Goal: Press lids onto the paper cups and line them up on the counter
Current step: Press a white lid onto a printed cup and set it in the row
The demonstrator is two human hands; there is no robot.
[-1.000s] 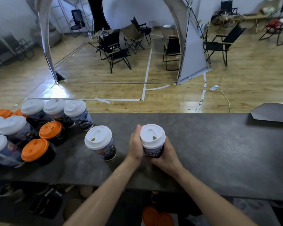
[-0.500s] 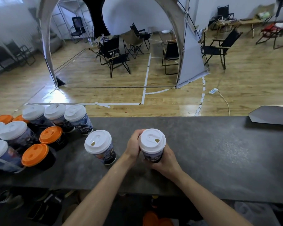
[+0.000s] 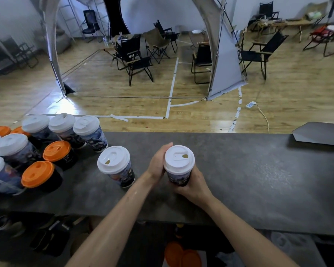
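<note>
Two hands clasp one cup [image 3: 178,178] at the matte grey counter [image 3: 249,170]. The left hand [image 3: 157,163] wraps its left side and the right hand [image 3: 194,187] curls round its base. The grip is unchanged from half a second ago. Its domed white lid [image 3: 178,158] is on, and a second cup [image 3: 117,168] stands to its left.
</note>
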